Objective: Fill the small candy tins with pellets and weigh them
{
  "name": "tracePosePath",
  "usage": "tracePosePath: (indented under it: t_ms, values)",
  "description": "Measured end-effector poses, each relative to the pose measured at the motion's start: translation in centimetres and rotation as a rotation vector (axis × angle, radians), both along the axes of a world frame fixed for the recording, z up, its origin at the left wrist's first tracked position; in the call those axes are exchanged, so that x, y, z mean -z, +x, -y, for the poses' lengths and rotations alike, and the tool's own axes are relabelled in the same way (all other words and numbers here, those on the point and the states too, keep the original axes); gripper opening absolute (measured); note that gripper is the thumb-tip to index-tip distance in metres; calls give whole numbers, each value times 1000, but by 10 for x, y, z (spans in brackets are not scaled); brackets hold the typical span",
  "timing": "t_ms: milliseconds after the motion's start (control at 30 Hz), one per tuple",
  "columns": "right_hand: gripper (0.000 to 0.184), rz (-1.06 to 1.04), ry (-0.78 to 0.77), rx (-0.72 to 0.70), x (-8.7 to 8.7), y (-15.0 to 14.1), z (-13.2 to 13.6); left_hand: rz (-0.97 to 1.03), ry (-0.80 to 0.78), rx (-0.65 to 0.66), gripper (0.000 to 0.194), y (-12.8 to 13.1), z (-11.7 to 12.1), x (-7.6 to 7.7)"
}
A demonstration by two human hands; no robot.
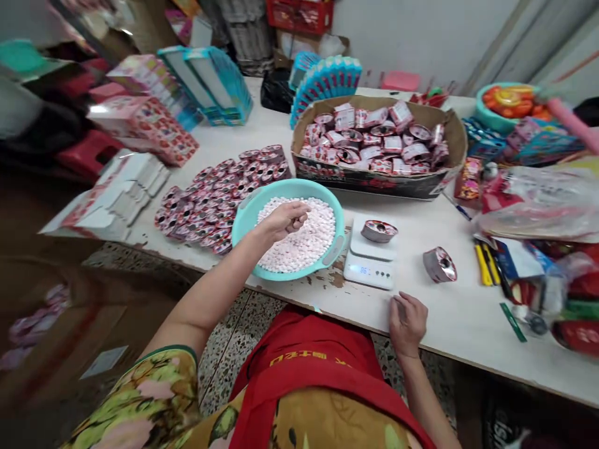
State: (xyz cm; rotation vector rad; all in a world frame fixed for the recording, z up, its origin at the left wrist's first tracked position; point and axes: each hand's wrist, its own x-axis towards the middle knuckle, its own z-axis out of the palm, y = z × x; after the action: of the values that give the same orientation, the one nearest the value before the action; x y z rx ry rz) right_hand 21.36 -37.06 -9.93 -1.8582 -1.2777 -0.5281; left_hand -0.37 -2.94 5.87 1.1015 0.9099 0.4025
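Left hand [286, 219]: at the centre of the frame, over the teal basin [243, 226], fingers curled and fingertips drawn together. Whether it grips any of the white pellets [306, 244] cannot be determined. The pellets lie in a broad layer inside the basin.

Right hand [409, 319]: lower right of centre, at the front edge of the table [461, 321], half open with fingers loosely bent; nothing is seen in it. It is near the scale [371, 251], whose display is lit. One oval container [379, 231] sits on the scale; a second container [440, 265] stands apart, to its right.

Massed containers [218, 202] occupy the left of centre; a cardboard box [369, 181], upper centre, holds more.
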Motion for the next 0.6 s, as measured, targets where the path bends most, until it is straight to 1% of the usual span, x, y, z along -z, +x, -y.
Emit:
tracePosePath:
  t_ms: [67,167,233,300,367,433,500,600]
  values:
    - [6,-17,-1,18,-2,-2,1,6,129,173,20,42,12,-8]
    - [7,-45,-2,28,-4,-5,2,-72,412,422,15,110,33,-13]
    - [8,-58,-9,30,-5,-5,3,-167,577,547,15,148,43,-9]
    - [10,-64,-10,35,-3,-5,4,-251,680,641,13,174,46,-2]
    - [11,-70,-16,39,-2,-5,4,-307,741,665,8,188,45,7]
    - [13,-78,-23,41,-1,-5,4,-312,735,618,8,190,40,12]
    - [13,-78,-23,39,-1,-5,4,-230,636,520,6,182,35,10]
    - [10,-82,-15,33,-1,-6,4,-76,429,368,6,156,26,-2]
